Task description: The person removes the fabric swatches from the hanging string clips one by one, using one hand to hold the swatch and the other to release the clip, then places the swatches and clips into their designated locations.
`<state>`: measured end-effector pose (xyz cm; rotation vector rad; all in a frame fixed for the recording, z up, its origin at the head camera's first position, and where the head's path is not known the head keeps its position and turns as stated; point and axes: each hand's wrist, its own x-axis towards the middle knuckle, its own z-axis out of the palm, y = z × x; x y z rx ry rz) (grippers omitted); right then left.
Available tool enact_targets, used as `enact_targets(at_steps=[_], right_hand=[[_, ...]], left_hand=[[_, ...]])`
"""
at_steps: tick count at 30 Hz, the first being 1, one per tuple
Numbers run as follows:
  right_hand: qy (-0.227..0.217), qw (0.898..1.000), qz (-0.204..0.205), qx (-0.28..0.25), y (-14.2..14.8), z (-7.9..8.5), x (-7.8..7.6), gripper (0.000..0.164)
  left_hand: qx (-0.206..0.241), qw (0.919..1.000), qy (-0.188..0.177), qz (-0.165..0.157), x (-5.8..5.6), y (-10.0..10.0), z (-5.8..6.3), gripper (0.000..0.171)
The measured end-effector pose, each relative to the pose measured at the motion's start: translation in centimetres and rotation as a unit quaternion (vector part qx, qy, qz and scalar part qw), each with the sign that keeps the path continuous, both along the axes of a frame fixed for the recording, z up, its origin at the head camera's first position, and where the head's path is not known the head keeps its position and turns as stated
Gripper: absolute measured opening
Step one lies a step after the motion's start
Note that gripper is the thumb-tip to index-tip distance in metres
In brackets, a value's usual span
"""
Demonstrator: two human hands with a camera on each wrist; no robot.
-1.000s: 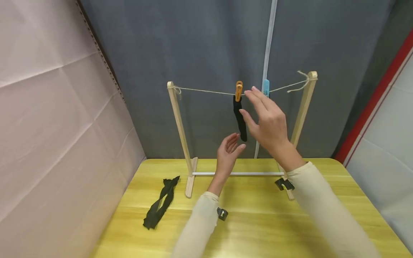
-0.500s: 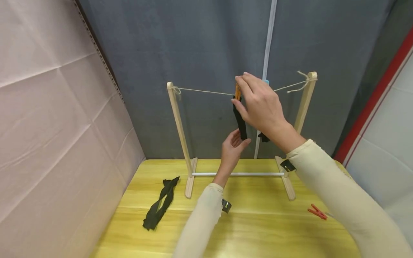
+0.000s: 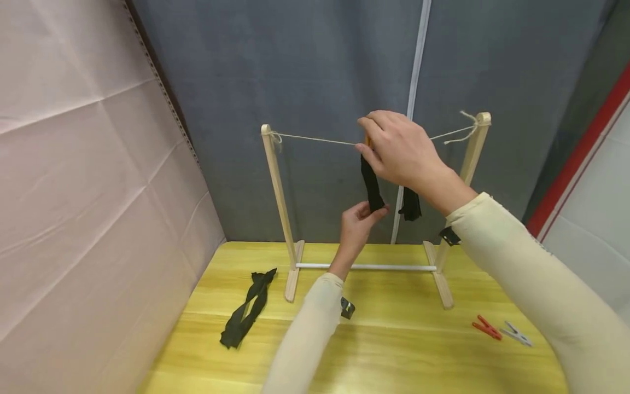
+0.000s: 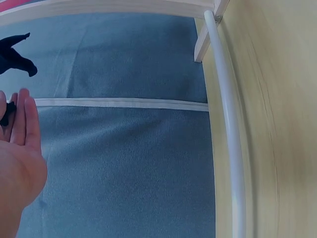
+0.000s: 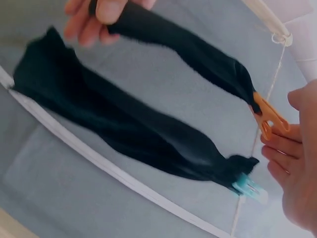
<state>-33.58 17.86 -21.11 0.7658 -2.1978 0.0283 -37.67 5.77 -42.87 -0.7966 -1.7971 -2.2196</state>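
1. The left hand [image 3: 353,227] pinches the lower end of a narrow black fabric strip [image 3: 371,183], hanging near-vertically toward 1 o'clock in the head view.
2. An orange plastic clothespin [image 5: 267,111] clips its top, at 9 o'clock from the nearer right hand [image 3: 401,146], fingers loosely extended, contact unclear.

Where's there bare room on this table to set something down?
The table is bare between the left sleeve and the red clothespin, in front of the white bar. A narrower bare patch lies between that sleeve and the loose black strip. It's crowded around the string: left hand, right hand and two hanging black cloths.
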Motion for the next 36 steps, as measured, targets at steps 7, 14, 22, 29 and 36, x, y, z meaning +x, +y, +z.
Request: enact_targets(at_steps=[7,14,22,29,36], right_hand=[[-0.056,0.997,-0.039,0.044,0.7,1.3,0.1,0.033],[-0.089,0.993,-0.066,0.038,1.2,1.7,0.1,0.033],[-0.140,0.989,-0.051,0.021,1.6,1.5,-0.1,0.028],[-0.161,0.987,-0.014,-0.012,1.9,2.0,-0.3,0.024],[-0.120,0.991,0.038,-0.055,1.5,1.7,-1.0,0.013]], left_hand=[[-0.020,0.9997,-0.008,0.006,-0.2,-0.5,-0.1,0.024],[-0.005,0.9999,-0.005,0.010,-0.6,-0.4,-0.2,0.021],[-0.015,0.9995,-0.003,0.026,-0.4,-0.6,-0.6,0.019],[0.009,0.9998,0.008,0.015,-0.1,-0.7,-0.1,0.021],[0.013,0.9997,0.019,0.006,0.1,-1.7,0.1,0.029]])
